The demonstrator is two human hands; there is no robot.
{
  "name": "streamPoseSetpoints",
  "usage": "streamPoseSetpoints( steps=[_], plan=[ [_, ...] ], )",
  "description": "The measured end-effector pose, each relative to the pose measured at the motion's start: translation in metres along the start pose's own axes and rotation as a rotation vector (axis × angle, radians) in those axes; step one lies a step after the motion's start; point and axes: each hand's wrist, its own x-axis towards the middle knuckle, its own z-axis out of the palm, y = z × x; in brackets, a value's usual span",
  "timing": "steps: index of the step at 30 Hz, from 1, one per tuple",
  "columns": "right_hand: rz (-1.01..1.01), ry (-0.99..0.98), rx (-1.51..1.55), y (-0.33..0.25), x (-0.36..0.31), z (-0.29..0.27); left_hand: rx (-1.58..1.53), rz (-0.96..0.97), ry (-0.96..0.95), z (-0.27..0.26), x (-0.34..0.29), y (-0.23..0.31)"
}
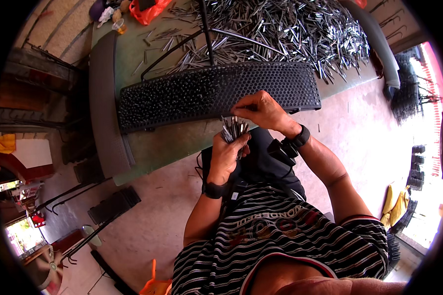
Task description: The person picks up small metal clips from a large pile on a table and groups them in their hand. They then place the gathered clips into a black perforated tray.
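My left hand (225, 158) is closed round a bundle of thin metal rods (235, 129), their ends sticking up out of the fist. Just above the bundle, my right hand (264, 113) is bent into a pinch; whether a rod is between its fingertips is too small to tell. Beyond both hands lies a long, curved black perforated rack (275, 83) with honeycomb-like holes. Its left part is densely filled with small upright rod ends, while many holes on the right side stand bare. The right fingertips are close to its near edge.
A large heap of loose rods (280, 34) covers the far side of the green table (157, 145). A black metal frame (209, 37) rises behind the rack. Grey padding (103, 98) lines the table's left end. A red plastic bag (147, 12) and a cup (119, 26) sit far left.
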Motion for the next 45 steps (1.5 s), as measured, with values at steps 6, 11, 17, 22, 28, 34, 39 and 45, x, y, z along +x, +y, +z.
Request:
streamPoseSetpoints(
  steps=[6, 11, 17, 22, 28, 34, 39, 45],
  plan=[
    [0.144, 0.228, 0.394, 0.007, 0.008, -0.002, -0.114, 0.005, -0.045, -0.016, 0.008, -0.003],
    [0.123, 0.292, 0.343, 0.005, 0.025, -0.002, -0.242, 0.061, 0.063, -0.015, 0.024, 0.003],
    [0.12, 0.244, 0.196, 0.002, 0.029, -0.003, -0.207, 0.096, 0.144, -0.008, 0.031, 0.004],
    [0.191, 0.139, 0.199, 0.001, 0.019, 0.003, -0.201, 0.103, 0.168, -0.007, 0.032, 0.004],
    [0.197, 0.268, 0.303, 0.022, 0.023, -0.001, -0.131, 0.112, 0.12, -0.007, 0.025, 0.003],
    [0.272, -0.036, 0.381, 0.013, 0.023, -0.017, -0.274, -0.006, 0.077, -0.009, 0.023, 0.002],
    [0.189, -0.104, 0.235, 0.017, 0.022, -0.008, -0.322, -0.04, 0.013, -0.006, 0.024, 0.01],
    [0.116, 0.101, 0.084, 0.014, 0.024, -0.011, -0.144, -0.004, 0.048, -0.014, 0.023, 0.004]
  ],
)
